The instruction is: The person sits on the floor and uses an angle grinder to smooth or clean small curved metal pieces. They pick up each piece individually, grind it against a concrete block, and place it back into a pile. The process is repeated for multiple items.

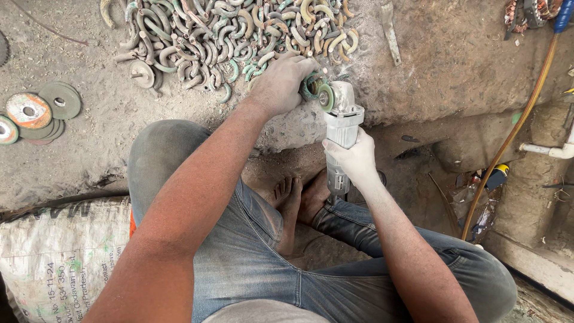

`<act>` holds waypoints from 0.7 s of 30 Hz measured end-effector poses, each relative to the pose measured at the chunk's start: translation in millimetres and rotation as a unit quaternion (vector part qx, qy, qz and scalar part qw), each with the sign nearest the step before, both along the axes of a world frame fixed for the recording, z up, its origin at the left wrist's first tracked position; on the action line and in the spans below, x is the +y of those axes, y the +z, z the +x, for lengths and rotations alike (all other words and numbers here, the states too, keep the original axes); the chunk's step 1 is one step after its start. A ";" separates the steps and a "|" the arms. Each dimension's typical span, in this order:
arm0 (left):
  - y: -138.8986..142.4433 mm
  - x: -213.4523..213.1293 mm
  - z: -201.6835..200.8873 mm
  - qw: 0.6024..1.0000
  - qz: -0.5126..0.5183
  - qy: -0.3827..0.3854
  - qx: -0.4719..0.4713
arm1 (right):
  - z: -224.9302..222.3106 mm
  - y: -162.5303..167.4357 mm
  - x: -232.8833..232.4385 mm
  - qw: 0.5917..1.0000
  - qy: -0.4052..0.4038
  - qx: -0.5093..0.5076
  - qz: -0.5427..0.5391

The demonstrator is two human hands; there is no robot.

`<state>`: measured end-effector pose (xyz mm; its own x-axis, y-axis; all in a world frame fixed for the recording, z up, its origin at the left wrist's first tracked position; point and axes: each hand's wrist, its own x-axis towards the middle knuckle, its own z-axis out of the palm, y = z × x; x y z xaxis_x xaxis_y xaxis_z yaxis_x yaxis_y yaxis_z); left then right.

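Observation:
My left hand [282,84], coated in grey dust, grips a small curved metal piece [310,87] with green corrosion and presses it against the disc of an angle grinder [342,116]. My right hand [357,160], also dusty, is closed around the grinder's grey body, with the disc end pointing away from me. Both hands work over a rough stone slab [430,66]. Just beyond my left hand lies a big heap of curved metal pieces [233,33], many tinged green.
Worn grinding discs [36,110] lie on the dusty ground at left. A printed woven sack [60,251] sits by my left knee. A yellow hose [514,131] and a white pipe [547,149] run at right. My bare feet [299,200] rest below the slab.

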<state>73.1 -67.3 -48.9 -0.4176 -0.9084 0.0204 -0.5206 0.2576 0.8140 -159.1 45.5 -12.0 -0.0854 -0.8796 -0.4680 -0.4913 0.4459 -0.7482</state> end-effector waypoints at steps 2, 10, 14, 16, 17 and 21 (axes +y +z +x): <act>-1.4 0.8 -2.2 1.000 0.002 -0.001 -0.021 | 2.0 0.5 0.3 1.000 0.007 0.014 -0.004; 1.3 3.5 -4.5 0.998 -0.008 0.013 -0.057 | 9.7 7.1 0.2 0.998 0.015 0.062 -0.005; 5.0 4.5 -3.4 0.999 0.004 0.006 -0.051 | 13.9 9.1 -1.1 0.997 0.015 0.074 -0.011; 5.4 5.3 -3.3 0.998 -0.026 0.012 -0.049 | 15.3 9.6 -1.5 0.996 0.011 0.084 -0.009; 5.0 5.7 -3.2 0.998 -0.024 0.014 -0.054 | 15.6 9.7 -1.5 0.996 0.009 0.088 -0.004; 1.3 3.3 -4.0 0.998 0.003 0.029 -0.050 | 16.1 8.8 -0.1 0.993 0.018 0.112 -0.017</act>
